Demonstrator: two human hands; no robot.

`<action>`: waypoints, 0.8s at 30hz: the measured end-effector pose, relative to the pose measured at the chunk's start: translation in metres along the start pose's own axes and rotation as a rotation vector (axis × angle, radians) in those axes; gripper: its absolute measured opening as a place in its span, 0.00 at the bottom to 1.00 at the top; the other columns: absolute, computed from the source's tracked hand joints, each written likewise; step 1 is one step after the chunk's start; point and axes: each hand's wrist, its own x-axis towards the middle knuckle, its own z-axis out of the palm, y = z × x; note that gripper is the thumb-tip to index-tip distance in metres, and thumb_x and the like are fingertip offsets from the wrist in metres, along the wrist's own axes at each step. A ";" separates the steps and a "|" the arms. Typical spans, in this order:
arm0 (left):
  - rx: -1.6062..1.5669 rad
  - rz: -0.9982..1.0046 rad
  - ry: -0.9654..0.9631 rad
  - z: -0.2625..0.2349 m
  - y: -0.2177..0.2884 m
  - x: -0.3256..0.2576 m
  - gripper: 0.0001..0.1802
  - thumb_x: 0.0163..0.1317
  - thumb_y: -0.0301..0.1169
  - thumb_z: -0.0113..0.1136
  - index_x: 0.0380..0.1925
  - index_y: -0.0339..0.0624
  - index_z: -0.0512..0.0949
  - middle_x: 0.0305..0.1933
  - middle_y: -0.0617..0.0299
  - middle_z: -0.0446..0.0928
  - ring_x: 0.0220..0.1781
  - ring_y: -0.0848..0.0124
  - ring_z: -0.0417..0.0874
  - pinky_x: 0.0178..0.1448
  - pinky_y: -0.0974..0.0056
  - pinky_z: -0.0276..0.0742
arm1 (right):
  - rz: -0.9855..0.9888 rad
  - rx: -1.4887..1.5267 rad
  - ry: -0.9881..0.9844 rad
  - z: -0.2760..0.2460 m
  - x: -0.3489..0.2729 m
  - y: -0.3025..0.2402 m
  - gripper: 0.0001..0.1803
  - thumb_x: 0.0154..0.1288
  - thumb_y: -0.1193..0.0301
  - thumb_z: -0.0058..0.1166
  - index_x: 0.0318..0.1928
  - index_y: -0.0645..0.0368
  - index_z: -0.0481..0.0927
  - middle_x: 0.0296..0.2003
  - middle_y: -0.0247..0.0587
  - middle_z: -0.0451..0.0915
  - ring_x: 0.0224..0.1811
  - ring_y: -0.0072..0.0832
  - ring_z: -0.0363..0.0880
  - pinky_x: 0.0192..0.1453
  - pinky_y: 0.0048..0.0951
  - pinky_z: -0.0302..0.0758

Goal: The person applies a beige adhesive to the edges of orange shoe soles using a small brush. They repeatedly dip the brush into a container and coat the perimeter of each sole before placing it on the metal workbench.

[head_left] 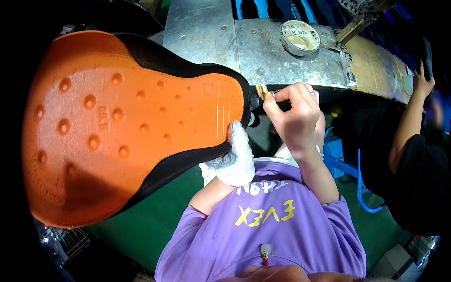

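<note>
"Where was the big orange sole [155,110]?"

"At the left, filling much of the head view, its dimpled face turned up. The broad end lay toward the left and the narrow end pointed right. A black edging [157,56] ran along its sides and around the narrow end."

"And the left hand [236,157]?"

"It wore a white glove and gripped the narrow end from the near side, the thumb laid on the orange face. I couldn't tell how the other fingers stood; they were hidden."

"What about the right hand [297,113]?"

"Bare, with thumb and forefinger pinching a small tan-tipped tool [260,90], the tip just beside the black edging. Whether it touched, I couldn't tell."

"What stood beyond?"

"A metal-covered bench [202,35], bearing a white bowl [287,36] with something pale in it. Brown cardboard [376,66] covered the bench's right part. Farther right, another person's hand [424,87] held a dark, flat piece [427,56]."

"And nearer the wearer?"

"A purple shirt [268,225] with yellow lettering, a blue frame [334,148] to its right, and a green floor [159,235] below."
</note>
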 end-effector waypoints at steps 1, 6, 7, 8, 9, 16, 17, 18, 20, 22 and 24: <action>0.012 0.038 0.005 0.000 0.000 0.000 0.10 0.69 0.23 0.60 0.48 0.29 0.81 0.43 0.53 0.84 0.43 0.64 0.85 0.49 0.59 0.80 | 0.021 0.015 -0.004 -0.001 -0.001 -0.001 0.12 0.46 0.75 0.71 0.22 0.55 0.76 0.23 0.33 0.77 0.29 0.35 0.76 0.38 0.36 0.66; 0.043 0.082 0.055 0.002 -0.007 0.000 0.12 0.68 0.21 0.61 0.49 0.29 0.80 0.46 0.50 0.84 0.45 0.62 0.86 0.51 0.57 0.81 | -0.005 0.032 -0.028 0.003 -0.001 -0.006 0.12 0.47 0.75 0.71 0.22 0.55 0.76 0.23 0.34 0.77 0.30 0.35 0.76 0.38 0.37 0.66; 0.032 0.063 0.069 0.002 -0.007 0.000 0.12 0.67 0.21 0.61 0.49 0.29 0.80 0.46 0.50 0.84 0.45 0.62 0.86 0.51 0.57 0.81 | -0.004 0.018 -0.018 0.003 -0.001 -0.004 0.12 0.47 0.73 0.71 0.22 0.54 0.76 0.23 0.33 0.76 0.30 0.35 0.76 0.39 0.37 0.65; 0.021 0.044 0.082 0.002 -0.005 -0.001 0.12 0.67 0.21 0.61 0.50 0.29 0.80 0.46 0.51 0.84 0.45 0.63 0.86 0.51 0.58 0.81 | -0.003 0.003 -0.007 0.003 -0.001 0.000 0.12 0.46 0.71 0.70 0.22 0.53 0.76 0.24 0.32 0.75 0.30 0.34 0.75 0.39 0.36 0.65; -0.006 0.005 0.099 0.002 0.002 0.001 0.12 0.67 0.21 0.62 0.50 0.30 0.80 0.46 0.51 0.84 0.45 0.64 0.86 0.51 0.60 0.81 | -0.002 -0.011 0.004 0.004 -0.002 0.004 0.12 0.46 0.70 0.70 0.22 0.52 0.75 0.24 0.32 0.74 0.30 0.34 0.74 0.39 0.36 0.64; -0.298 -0.146 0.140 0.007 0.019 0.006 0.12 0.67 0.22 0.62 0.50 0.32 0.79 0.47 0.57 0.84 0.45 0.71 0.85 0.48 0.65 0.81 | -0.124 0.095 -0.144 -0.016 0.009 0.010 0.12 0.47 0.76 0.72 0.26 0.57 0.78 0.31 0.39 0.82 0.36 0.37 0.80 0.44 0.36 0.73; -0.251 -0.138 0.147 0.005 0.017 0.006 0.12 0.67 0.22 0.62 0.50 0.32 0.79 0.48 0.57 0.84 0.45 0.71 0.84 0.49 0.65 0.81 | -0.164 0.075 -0.183 -0.018 0.010 0.011 0.12 0.46 0.76 0.72 0.27 0.57 0.79 0.31 0.39 0.82 0.36 0.37 0.80 0.44 0.36 0.72; -0.205 -0.130 0.154 0.004 0.015 0.005 0.12 0.67 0.22 0.62 0.50 0.32 0.79 0.48 0.57 0.84 0.45 0.72 0.84 0.49 0.65 0.81 | -0.191 0.085 -0.211 -0.018 0.010 0.017 0.11 0.47 0.74 0.72 0.28 0.55 0.80 0.33 0.36 0.83 0.38 0.34 0.80 0.45 0.35 0.71; -0.187 -0.148 0.186 0.004 0.014 0.005 0.12 0.67 0.21 0.62 0.50 0.32 0.79 0.48 0.58 0.84 0.45 0.72 0.84 0.50 0.66 0.80 | -0.269 0.047 -0.306 -0.025 0.016 0.018 0.10 0.49 0.73 0.71 0.28 0.55 0.79 0.35 0.34 0.83 0.38 0.33 0.79 0.46 0.34 0.70; -0.242 -0.200 0.235 0.007 0.014 0.004 0.13 0.67 0.20 0.62 0.50 0.33 0.79 0.48 0.58 0.83 0.45 0.72 0.83 0.51 0.67 0.80 | -0.338 0.042 -0.382 -0.032 0.022 0.018 0.09 0.51 0.71 0.70 0.29 0.54 0.79 0.37 0.33 0.82 0.39 0.31 0.79 0.47 0.33 0.70; -0.332 -0.237 0.226 0.007 0.016 0.005 0.14 0.65 0.17 0.59 0.51 0.30 0.78 0.49 0.52 0.83 0.46 0.66 0.85 0.53 0.63 0.82 | -0.401 0.070 -0.438 -0.038 0.027 0.017 0.09 0.53 0.69 0.69 0.30 0.53 0.79 0.39 0.31 0.82 0.39 0.30 0.79 0.47 0.33 0.70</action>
